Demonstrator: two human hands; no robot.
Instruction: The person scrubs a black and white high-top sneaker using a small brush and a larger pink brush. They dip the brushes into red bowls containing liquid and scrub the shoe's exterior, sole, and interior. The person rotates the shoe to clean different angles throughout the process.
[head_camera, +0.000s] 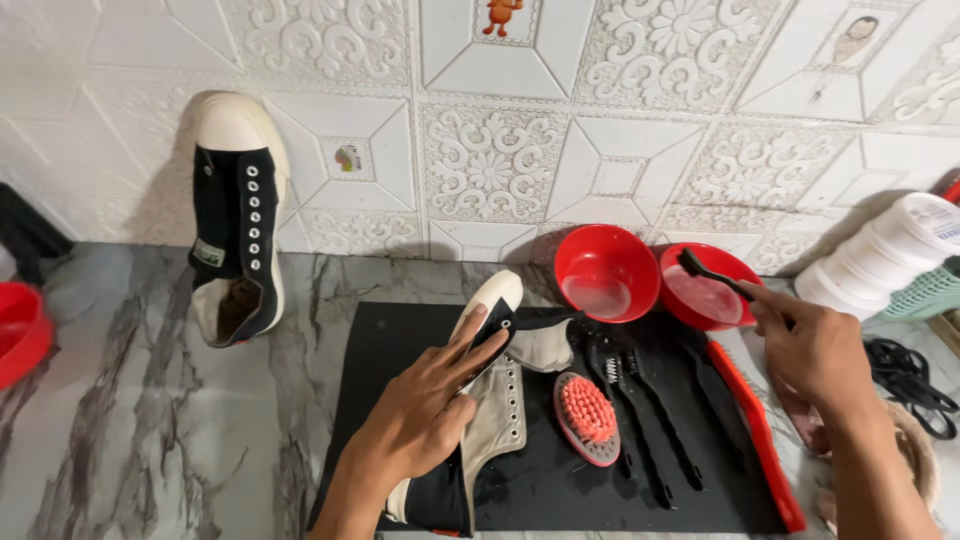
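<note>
on the black mat (540, 490), left hand (425, 415) presses flat on a sneaker (495, 400) — right hand (815, 350) grips a brush (712, 275).

Home shoe-cleaning spot, not a workshop: marble-patterned counter (150, 440), embossed white wall panels (490, 170) with cartoon stickers, black work mat (560, 490), red bowls (606, 272), assorted brushes (588, 418), laceless black sneakers (238, 215).
</note>
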